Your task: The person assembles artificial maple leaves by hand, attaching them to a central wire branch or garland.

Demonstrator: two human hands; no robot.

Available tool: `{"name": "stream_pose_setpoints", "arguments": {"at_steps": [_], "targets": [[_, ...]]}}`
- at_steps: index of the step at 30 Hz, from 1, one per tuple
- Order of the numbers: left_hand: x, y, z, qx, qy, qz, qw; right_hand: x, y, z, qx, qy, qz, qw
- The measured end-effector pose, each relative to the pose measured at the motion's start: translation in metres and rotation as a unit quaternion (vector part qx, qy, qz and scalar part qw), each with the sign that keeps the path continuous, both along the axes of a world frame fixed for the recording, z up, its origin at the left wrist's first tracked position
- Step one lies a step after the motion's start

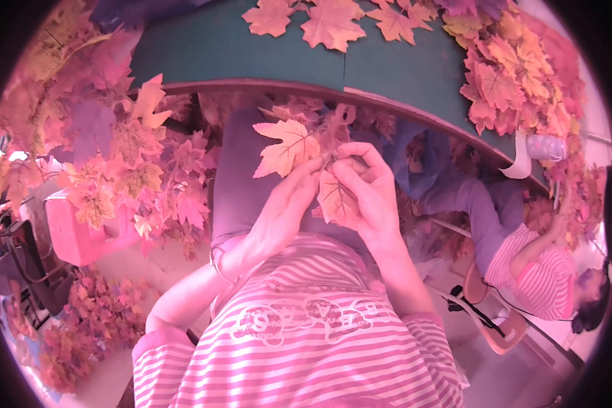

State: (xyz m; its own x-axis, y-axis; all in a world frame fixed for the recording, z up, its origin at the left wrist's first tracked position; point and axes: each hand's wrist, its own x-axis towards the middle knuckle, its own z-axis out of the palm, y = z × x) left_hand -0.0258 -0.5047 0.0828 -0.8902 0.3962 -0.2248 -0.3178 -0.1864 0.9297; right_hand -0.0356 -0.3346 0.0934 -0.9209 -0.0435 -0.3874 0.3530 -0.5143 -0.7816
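Note:
Over my lap, just in front of the green table's near edge, my two hands meet at the fingertips. An orange artificial maple leaf (289, 147) with dark veins spreads out beyond the fingers of my left hand (283, 204), which are closed around its stem end. A second artificial maple leaf (336, 198) hangs folded below the fingers of my right hand (370, 187). Thumb and forefinger of that hand pinch together close to the left fingertips. What joins the two leaves is hidden between the fingers.
Maple leaves (333, 22) lie along the far side of the green table (251, 51), with a leaf pile (517, 75) at its right. Leaf garlands (126, 146) hang at the left above a pink plastic jug (78, 228). A seated co-worker (534, 265) is at the right.

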Motion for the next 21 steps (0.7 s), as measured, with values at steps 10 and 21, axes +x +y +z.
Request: {"name": "stream_pose_setpoints", "arguments": {"at_steps": [10,21], "targets": [[0.008,-0.020,-0.001,0.087,-0.160,0.036,0.983,-0.022,-0.009,0.004,0.317,0.153,-0.071,0.933],[0.011,-0.027,-0.001,-0.010,-0.100,0.173,0.980,-0.025,-0.029,-0.019,0.517,0.390,-0.048,0.761]]}}
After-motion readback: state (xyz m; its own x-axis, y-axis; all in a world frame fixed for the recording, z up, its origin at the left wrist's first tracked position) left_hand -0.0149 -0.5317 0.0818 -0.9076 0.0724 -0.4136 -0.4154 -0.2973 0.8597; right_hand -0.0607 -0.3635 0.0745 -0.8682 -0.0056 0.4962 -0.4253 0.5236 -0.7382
